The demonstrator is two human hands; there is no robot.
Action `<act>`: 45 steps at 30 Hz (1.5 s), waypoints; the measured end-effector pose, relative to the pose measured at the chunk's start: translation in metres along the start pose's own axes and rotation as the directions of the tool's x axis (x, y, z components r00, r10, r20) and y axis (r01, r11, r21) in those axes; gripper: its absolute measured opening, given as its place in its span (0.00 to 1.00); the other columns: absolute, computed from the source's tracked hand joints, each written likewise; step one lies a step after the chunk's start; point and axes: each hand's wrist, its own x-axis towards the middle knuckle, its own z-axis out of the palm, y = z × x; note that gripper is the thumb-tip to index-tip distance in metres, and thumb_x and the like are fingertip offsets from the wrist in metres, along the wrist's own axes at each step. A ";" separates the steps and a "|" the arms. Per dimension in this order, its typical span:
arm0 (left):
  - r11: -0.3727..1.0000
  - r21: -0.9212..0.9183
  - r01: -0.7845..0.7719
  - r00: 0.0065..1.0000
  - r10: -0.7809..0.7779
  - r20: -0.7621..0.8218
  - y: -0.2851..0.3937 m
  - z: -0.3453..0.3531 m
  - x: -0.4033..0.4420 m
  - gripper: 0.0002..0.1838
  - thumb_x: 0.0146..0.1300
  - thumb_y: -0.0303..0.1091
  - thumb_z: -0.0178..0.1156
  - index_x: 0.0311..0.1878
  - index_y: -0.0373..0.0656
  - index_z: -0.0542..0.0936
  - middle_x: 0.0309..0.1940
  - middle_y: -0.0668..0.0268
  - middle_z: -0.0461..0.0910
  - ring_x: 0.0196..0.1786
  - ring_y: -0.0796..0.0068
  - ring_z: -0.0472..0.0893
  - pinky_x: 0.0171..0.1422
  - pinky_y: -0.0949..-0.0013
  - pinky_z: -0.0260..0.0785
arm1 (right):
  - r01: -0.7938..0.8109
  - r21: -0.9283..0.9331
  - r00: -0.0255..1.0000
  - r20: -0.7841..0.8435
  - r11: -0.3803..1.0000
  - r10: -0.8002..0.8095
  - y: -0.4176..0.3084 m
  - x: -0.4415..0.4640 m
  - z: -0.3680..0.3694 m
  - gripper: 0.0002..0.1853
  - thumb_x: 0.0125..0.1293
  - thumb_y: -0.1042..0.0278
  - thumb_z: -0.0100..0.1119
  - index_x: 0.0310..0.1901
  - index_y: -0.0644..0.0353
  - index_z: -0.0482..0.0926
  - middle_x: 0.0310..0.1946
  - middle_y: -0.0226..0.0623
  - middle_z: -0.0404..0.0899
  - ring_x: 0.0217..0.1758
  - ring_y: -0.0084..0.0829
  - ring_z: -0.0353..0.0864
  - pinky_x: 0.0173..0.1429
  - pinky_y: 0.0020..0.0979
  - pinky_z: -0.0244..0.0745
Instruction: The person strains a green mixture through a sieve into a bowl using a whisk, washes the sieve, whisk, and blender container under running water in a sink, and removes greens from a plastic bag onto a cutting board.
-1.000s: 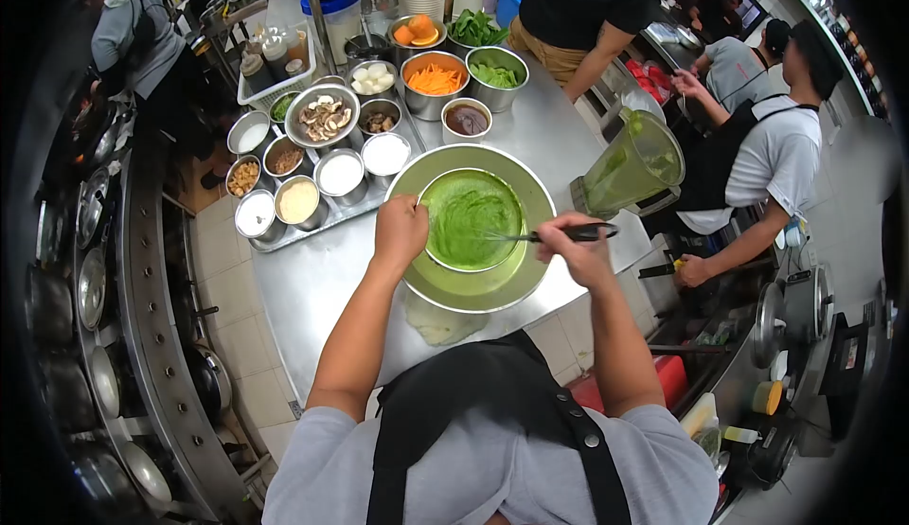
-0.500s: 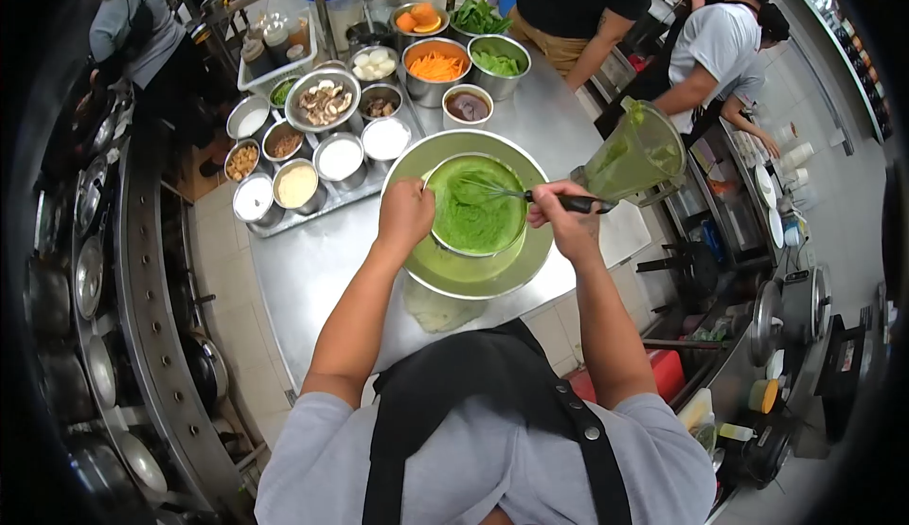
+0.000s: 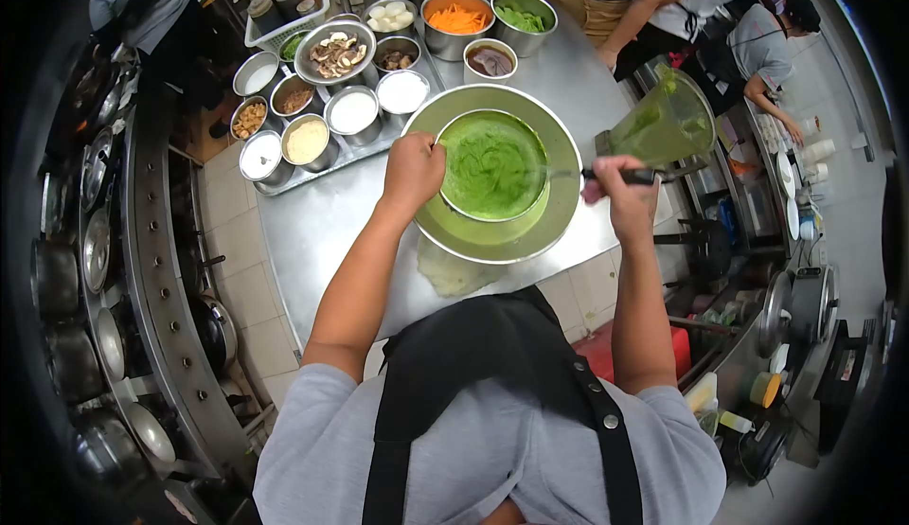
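Observation:
My left hand (image 3: 415, 170) is closed on the left rim of a strainer (image 3: 443, 205) filled with thick green puree (image 3: 492, 163). The strainer sits inside a large metal bowl (image 3: 565, 132) with pale green liquid in its bottom. In my right hand (image 3: 620, 187), over the bowl's right edge, is the black handle of a whisk (image 3: 636, 177); its wire end reaches left to the puree and is blurred. Under the bowl's front edge lies a damp cloth (image 3: 453, 271). A green-smeared blender jug (image 3: 668, 120) stands just right of the bowl.
On the steel table (image 3: 327, 231), a tray (image 3: 352, 151) carries several metal cups of ingredients. Behind the bowl are a sauce cup (image 3: 490, 60), shredded carrots (image 3: 456, 19) and chopped greens (image 3: 521, 19). A person's forearm (image 3: 627, 28) is at the table's far right edge; other people stand beyond.
The whisk and my right hand have moved right and back from the puree's middle. The view has shifted, and people at the upper right have changed places. My left hand keeps its grip.

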 end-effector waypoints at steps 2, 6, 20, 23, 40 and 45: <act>0.999 0.047 -0.028 1.000 0.028 0.004 -0.002 0.009 0.002 0.10 0.54 0.26 0.53 0.22 0.29 0.77 0.22 0.41 0.74 0.28 0.43 0.76 0.36 0.51 0.67 | 0.059 0.045 0.998 -0.016 0.997 -0.058 0.005 0.007 0.020 0.08 0.64 0.69 0.61 0.33 0.66 0.79 0.20 0.37 0.79 0.21 0.25 0.79 0.28 0.24 0.76; 0.999 0.032 0.027 1.000 -0.027 -0.001 0.005 0.006 0.003 0.10 0.54 0.26 0.53 0.22 0.29 0.77 0.22 0.41 0.74 0.28 0.43 0.76 0.36 0.51 0.67 | -0.009 0.036 0.977 0.214 0.999 0.001 -0.005 -0.009 0.021 0.07 0.62 0.69 0.62 0.33 0.65 0.79 0.21 0.36 0.80 0.22 0.24 0.80 0.28 0.24 0.75; 0.995 0.095 -0.029 1.000 0.028 0.007 -0.008 0.012 0.005 0.10 0.54 0.27 0.53 0.21 0.30 0.76 0.22 0.42 0.74 0.27 0.43 0.76 0.34 0.52 0.67 | 0.031 -0.022 1.000 -0.004 0.999 -0.031 -0.001 0.014 0.017 0.09 0.61 0.68 0.63 0.32 0.66 0.80 0.21 0.36 0.80 0.23 0.21 0.79 0.29 0.21 0.75; 0.998 0.066 0.008 1.000 -0.007 -0.008 -0.001 0.014 0.010 0.10 0.54 0.27 0.54 0.21 0.30 0.76 0.22 0.41 0.74 0.27 0.43 0.76 0.35 0.52 0.67 | 0.146 -0.108 0.971 0.205 0.983 -0.121 0.001 0.005 0.029 0.08 0.62 0.69 0.62 0.32 0.66 0.80 0.21 0.34 0.80 0.23 0.21 0.79 0.30 0.22 0.75; 0.993 0.093 0.076 0.996 -0.079 0.033 0.009 0.008 0.008 0.11 0.53 0.27 0.53 0.19 0.30 0.74 0.20 0.43 0.73 0.24 0.45 0.74 0.33 0.53 0.66 | 0.106 -0.023 0.994 0.006 0.994 -0.105 0.002 0.013 0.036 0.08 0.62 0.68 0.63 0.32 0.65 0.80 0.22 0.32 0.80 0.24 0.20 0.79 0.30 0.21 0.75; 0.997 0.076 0.000 0.999 0.003 -0.033 -0.002 0.000 0.006 0.11 0.53 0.27 0.53 0.19 0.31 0.73 0.19 0.44 0.72 0.24 0.44 0.74 0.33 0.52 0.66 | -0.032 0.051 0.997 0.073 0.998 0.028 -0.002 0.003 0.007 0.08 0.63 0.69 0.62 0.31 0.65 0.79 0.21 0.35 0.80 0.22 0.23 0.79 0.28 0.24 0.76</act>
